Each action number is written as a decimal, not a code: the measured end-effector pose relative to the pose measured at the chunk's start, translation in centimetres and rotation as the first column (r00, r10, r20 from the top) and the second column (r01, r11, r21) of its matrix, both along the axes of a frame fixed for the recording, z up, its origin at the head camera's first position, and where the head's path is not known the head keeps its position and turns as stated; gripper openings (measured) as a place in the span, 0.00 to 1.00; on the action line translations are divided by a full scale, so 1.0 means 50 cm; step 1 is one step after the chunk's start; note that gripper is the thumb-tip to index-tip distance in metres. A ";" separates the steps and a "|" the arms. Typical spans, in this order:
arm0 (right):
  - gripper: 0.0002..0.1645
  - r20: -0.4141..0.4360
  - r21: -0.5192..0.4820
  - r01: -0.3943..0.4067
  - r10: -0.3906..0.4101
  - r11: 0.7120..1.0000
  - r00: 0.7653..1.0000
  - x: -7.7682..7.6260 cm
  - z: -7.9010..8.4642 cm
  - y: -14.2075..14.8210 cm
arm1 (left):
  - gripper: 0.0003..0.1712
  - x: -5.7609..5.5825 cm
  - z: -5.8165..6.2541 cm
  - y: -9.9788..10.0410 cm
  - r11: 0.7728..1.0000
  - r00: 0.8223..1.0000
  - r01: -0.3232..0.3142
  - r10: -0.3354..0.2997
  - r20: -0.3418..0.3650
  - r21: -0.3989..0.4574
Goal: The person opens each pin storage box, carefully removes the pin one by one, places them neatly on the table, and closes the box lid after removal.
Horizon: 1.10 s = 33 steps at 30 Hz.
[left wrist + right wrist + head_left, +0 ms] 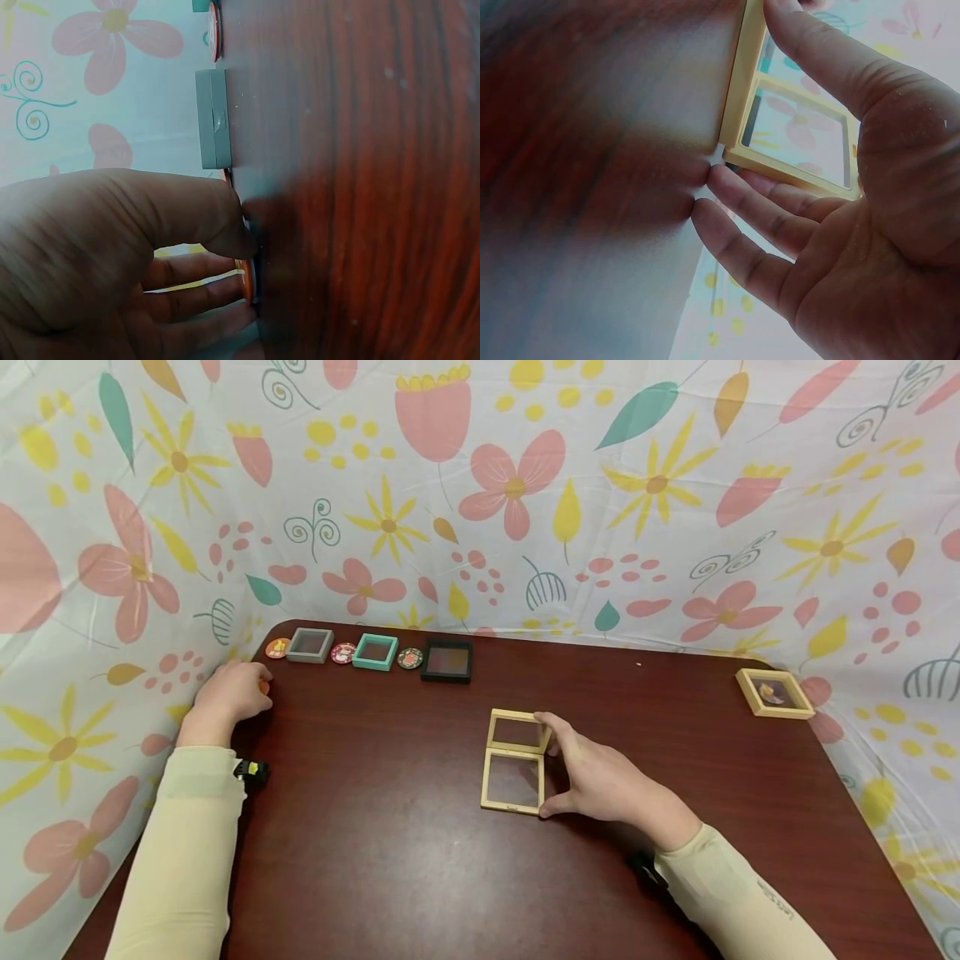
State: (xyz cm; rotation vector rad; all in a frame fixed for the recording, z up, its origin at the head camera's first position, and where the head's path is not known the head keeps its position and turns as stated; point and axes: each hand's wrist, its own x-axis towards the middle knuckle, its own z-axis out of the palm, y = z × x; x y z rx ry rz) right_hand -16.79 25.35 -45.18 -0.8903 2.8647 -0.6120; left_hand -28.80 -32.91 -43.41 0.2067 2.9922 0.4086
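At the table's left edge my left hand (232, 689) pinches a round orange badge (264, 686) between thumb and fingers. The left wrist view shows this badge (248, 281) edge-on at the tabletop, partly covered by the thumb. Near the middle of the table, a pale yellow display frame (513, 781) lies unfolded, its hinged lid (517, 713) raised at the far side. My right hand (600, 777) grips it from the right, thumb at the near corner and index finger on the lid's upper corner. Clear film fills both halves of the frame.
Along the back left edge lie an orange badge (277, 648), a grey frame (310, 645), a red badge (343, 653), a teal frame (375, 666), a dark green badge (410, 658) and a black frame (447, 677). At far right sits a closed yellow frame (795, 713) containing a badge.
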 end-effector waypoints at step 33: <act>0.84 -0.005 0.003 0.008 -0.008 1.000 1.000 0.000 -0.001 0.000 | 0.30 0.006 0.019 0.028 1.000 1.000 -0.030 0.030 -0.005 -0.009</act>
